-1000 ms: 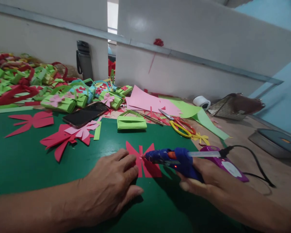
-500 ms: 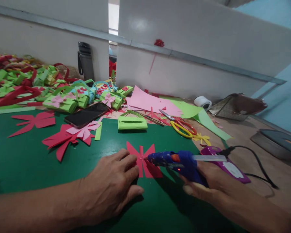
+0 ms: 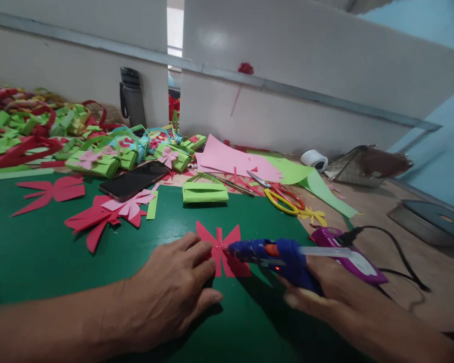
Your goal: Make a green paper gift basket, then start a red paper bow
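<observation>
On the green table surface (image 3: 166, 322) lies a red paper cut-out (image 3: 232, 264) shaped like a butterfly or flower. My left hand (image 3: 177, 287) rests at its left edge, fingers bent over the paper and thumb held apart. In my right hand (image 3: 325, 292) is a blue hot glue gun (image 3: 272, 254), my fingers wrapped round its handle. A clear glue stick (image 3: 325, 250) sticks out of its back, and a small red light glows on its side. The nozzle meets the middle of the cut-out, where shiny glue shows. Just beyond stands a small green paper purse (image 3: 205, 193).
Red cut-outs (image 3: 98, 217), pink flowers and a phone (image 3: 134, 180) lie at left, before a heap of paper purses (image 3: 93, 164). Scissors (image 3: 282, 200) and pink paper (image 3: 234, 159) are behind. A purple power strip (image 3: 348, 257) with a black cord sits at right.
The view has shifted very slightly. The glue gun's nozzle stays at the middle of the cut-out, and both hands hold nearly the same places.
</observation>
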The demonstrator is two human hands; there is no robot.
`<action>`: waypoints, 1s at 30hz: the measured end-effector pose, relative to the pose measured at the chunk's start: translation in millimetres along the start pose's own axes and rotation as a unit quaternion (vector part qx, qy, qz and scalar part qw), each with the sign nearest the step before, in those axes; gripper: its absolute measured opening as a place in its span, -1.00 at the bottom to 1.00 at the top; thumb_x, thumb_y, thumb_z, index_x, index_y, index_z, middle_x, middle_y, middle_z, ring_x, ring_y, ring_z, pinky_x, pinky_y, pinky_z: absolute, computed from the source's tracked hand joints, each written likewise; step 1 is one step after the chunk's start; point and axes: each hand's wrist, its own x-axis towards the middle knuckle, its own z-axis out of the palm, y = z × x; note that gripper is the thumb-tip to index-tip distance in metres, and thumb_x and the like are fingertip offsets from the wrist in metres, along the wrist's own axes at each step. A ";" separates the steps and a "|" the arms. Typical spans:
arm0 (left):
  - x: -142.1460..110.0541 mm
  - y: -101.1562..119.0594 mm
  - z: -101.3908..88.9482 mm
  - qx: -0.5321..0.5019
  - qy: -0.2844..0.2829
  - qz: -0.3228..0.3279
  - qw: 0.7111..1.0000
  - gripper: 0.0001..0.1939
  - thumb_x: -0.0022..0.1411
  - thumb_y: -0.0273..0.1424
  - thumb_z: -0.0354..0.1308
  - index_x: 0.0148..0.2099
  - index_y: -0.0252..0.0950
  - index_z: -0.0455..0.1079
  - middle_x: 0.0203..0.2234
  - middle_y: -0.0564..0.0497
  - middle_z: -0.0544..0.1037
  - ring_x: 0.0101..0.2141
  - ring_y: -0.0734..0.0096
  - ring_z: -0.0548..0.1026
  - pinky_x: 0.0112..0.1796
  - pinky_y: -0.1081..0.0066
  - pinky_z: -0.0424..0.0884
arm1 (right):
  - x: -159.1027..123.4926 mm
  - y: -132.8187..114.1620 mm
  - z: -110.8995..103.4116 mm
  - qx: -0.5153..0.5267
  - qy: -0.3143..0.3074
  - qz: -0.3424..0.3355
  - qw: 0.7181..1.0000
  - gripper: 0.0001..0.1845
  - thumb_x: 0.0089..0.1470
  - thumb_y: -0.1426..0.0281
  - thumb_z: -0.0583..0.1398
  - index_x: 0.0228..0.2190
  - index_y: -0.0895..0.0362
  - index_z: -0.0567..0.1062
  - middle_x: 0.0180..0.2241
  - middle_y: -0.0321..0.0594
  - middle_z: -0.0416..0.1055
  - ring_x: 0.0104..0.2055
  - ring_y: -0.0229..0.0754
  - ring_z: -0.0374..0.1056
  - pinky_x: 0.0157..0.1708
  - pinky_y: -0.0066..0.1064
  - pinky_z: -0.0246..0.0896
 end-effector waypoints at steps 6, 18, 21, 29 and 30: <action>-1.3 -0.4 -0.7 -0.003 0.021 0.013 1.000 -0.70 0.29 -0.21 -0.12 -0.22 -0.30 0.33 -0.29 -0.11 0.38 -0.22 0.20 0.26 -0.24 0.24 0.29 | 5.6 -2.8 0.4 -0.003 0.010 -0.016 1.000 -0.66 0.04 0.11 0.09 -0.28 0.08 0.45 -0.26 -0.19 0.44 -0.24 -0.03 0.33 -0.26 -0.25 0.25; -0.3 0.2 -1.2 -0.004 0.015 0.006 1.000 -0.70 0.29 -0.21 -0.11 -0.22 -0.30 0.33 -0.28 -0.11 0.38 -0.23 0.20 0.26 -0.24 0.23 0.29 | 9.7 -5.3 2.5 -0.001 0.005 -0.024 1.000 -0.68 0.05 0.14 0.09 -0.27 0.09 0.44 -0.26 -0.19 0.44 -0.25 -0.04 0.33 -0.27 -0.27 0.22; -0.4 -0.2 -0.5 -0.004 0.003 -0.003 1.000 -0.69 0.29 -0.20 -0.13 -0.22 -0.28 0.33 -0.26 -0.10 0.37 -0.22 0.19 0.25 -0.25 0.21 0.29 | 9.4 1.1 0.7 -0.016 -0.012 0.007 1.000 -0.62 0.04 0.09 0.08 -0.25 0.10 0.42 -0.27 -0.18 0.43 -0.28 -0.05 0.33 -0.29 -0.26 0.21; 0.6 -0.3 -0.8 -0.006 -0.007 -0.008 1.000 -0.68 0.30 -0.20 -0.15 -0.21 -0.28 0.32 -0.24 -0.10 0.37 -0.21 0.17 0.25 -0.23 0.17 0.29 | 8.3 4.5 3.4 0.011 -0.002 -0.014 1.000 -0.63 0.02 0.09 0.10 -0.25 0.09 0.43 -0.25 -0.16 0.42 -0.25 -0.03 0.32 -0.32 -0.28 0.22; 0.7 -0.2 -1.0 -0.007 -0.007 -0.008 1.000 -0.69 0.30 -0.20 -0.15 -0.21 -0.28 0.32 -0.24 -0.10 0.37 -0.21 0.17 0.25 -0.23 0.17 0.29 | 9.6 5.9 3.3 0.009 0.001 -0.013 1.000 -0.63 0.02 0.08 0.11 -0.27 0.09 0.43 -0.28 -0.17 0.42 -0.28 -0.04 0.32 -0.35 -0.29 0.23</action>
